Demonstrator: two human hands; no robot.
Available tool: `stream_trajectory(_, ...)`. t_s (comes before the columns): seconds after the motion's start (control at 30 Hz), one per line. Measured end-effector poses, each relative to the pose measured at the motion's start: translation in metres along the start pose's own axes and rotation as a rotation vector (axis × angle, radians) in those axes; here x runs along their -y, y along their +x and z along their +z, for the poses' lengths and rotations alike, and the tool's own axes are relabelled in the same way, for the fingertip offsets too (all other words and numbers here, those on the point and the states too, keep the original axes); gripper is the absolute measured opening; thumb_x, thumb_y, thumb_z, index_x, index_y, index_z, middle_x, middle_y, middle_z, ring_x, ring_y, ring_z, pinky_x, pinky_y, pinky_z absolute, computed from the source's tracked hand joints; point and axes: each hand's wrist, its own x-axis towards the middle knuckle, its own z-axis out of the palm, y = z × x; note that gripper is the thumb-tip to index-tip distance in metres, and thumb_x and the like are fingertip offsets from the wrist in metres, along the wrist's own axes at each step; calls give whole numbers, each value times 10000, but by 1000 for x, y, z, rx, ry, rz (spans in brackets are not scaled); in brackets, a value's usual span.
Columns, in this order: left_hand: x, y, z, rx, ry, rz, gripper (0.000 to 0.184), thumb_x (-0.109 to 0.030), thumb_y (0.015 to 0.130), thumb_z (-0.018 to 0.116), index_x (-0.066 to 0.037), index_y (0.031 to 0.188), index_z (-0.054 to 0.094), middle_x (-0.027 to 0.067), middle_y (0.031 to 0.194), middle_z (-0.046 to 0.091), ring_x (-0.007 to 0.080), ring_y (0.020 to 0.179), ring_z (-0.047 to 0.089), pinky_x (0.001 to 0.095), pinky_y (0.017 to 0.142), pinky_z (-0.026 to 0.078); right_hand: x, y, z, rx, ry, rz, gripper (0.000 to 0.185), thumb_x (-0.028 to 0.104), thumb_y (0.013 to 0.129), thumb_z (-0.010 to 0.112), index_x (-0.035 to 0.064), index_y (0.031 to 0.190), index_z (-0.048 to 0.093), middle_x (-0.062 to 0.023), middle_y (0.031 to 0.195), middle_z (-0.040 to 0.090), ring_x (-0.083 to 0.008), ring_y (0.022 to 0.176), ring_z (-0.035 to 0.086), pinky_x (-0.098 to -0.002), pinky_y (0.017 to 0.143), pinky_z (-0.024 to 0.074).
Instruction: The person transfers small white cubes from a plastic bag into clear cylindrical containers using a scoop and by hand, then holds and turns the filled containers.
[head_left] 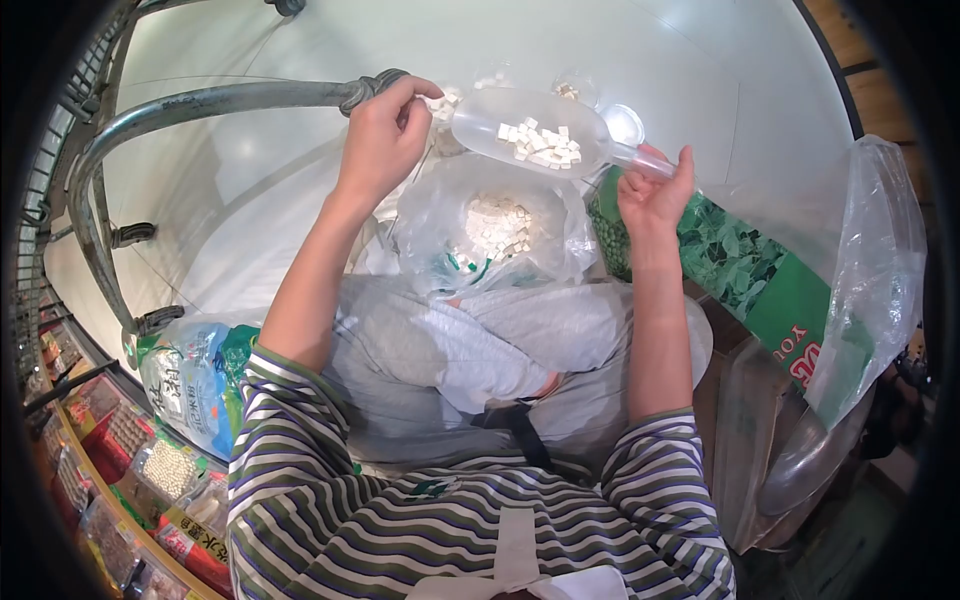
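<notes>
Clear bag: the open clear bag (425,220) lies in front of the person's bent legs, with a heap of small white cubes (500,226) inside.
Scoop: the translucent scoop (482,125) is held just beyond the clear bag, its handle pointing right; a loose pile of white pieces (545,146) lies in its pan.
Right hand: the right hand (655,197), beyond the clear bag and to its right, is palm up, fingers closed around the scoop's handle.
Left hand: the left hand (386,142), beyond the clear bag and to its left, is near the scoop's other end, fingers bent; whether they grip anything I cannot tell.
Round lid: a pale round lid or dish (624,125) sits beyond the clear bag, to the right.
Green package: a large green printed package (745,270) is right of the clear bag.
Metal frame: a curved metal frame (225,97) with wheels stands left of the clear bag.
Blue package: a blue and white package (192,385) is left of the clear bag, nearer the person.
</notes>
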Motion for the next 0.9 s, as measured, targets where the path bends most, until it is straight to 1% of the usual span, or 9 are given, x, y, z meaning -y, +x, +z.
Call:
stream_trajectory(0.07, 1, 1, -3, 16, 2, -11, 180, -58, 889, 518, -19, 985, 666, 56, 561, 484, 128, 516, 453, 302, 526, 389, 10, 4, 0, 8, 0, -23, 608, 553, 955, 437, -38, 942, 578, -40, 641, 482, -135, 449, 356, -255, 392, 273)
stream_trajectory(0.13, 4, 1, -3, 51, -25, 22, 163, -19, 899, 516, 3, 993, 648, 30, 769, 594, 85, 668, 497, 251, 603, 413, 26, 10, 1, -11, 17, -68, 623, 571, 950, 433, -38, 981, 560, -41, 639, 472, -131, 442, 350, -248, 383, 262)
stream_trajectory(0.17, 5, 1, -3, 39, -33, 23, 163, -19, 899, 516, 3, 993, 648, 30, 769, 594, 85, 668, 497, 251, 603, 413, 36, 13, 3, -3, 7, -74, 623, 571, 950, 433, -38, 981, 560, -41, 639, 472, -131, 442, 350, -248, 383, 262)
stream_trajectory(0.23, 6, 1, -4, 62, -21, 73, 175, -22, 883, 523, 3, 1002, 648, 54, 867, 611, 111, 680, 513, 264, 619, 424, 57, 21, 8, -33, 22, -110, 651, 590, 960, 390, -40, 960, 550, -43, 577, 423, -141, 411, 321, -263, 380, 245)
stream_trajectory(0.43, -6, -1, -7, 99, -53, 25, 201, -31, 875, 521, -1, 1040, 632, 66, 841, 561, 126, 627, 467, 274, 590, 407, 109, 50, 0, -109, 21, -200, 626, 585, 939, 426, -31, 989, 525, -35, 596, 402, -131, 405, 282, -257, 375, 217)
stream_trajectory(0.5, -4, -1, -6, 91, -63, 40, 212, -35, 874, 523, -3, 1056, 625, 67, 836, 551, 122, 623, 458, 281, 583, 401, 117, 53, -5, -203, -3, -223, 613, 574, 939, 439, -31, 997, 517, -26, 594, 382, -127, 411, 268, -255, 376, 214)
stream_trajectory(0.67, -4, -1, -7, 101, -63, 75, 228, -37, 869, 526, -8, 1074, 622, 69, 843, 545, 133, 632, 467, 278, 595, 409, 123, 61, -17, -217, -33, -225, 623, 576, 938, 439, -38, 1008, 513, -15, 590, 358, -120, 422, 265, -254, 385, 211)
stream_trajectory(0.77, -3, -1, -7, 102, -67, 68, 231, -41, 868, 530, -8, 1077, 622, 71, 843, 544, 139, 636, 475, 281, 601, 417, 123, 67, -15, -208, -131, -227, 644, 583, 939, 437, -51, 1007, 520, -15, 588, 361, -120, 421, 270, -253, 388, 217)
stream_trajectory(0.9, -3, -1, -7, 108, -72, 60, 232, -45, 869, 533, -10, 1080, 623, 72, 845, 545, 147, 637, 480, 286, 603, 420, 127, 70, -1, -202, -273, -313, 654, 571, 954, 423, -69, 960, 556, -44, 589, 425, -124, 416, 315, -256, 388, 234)
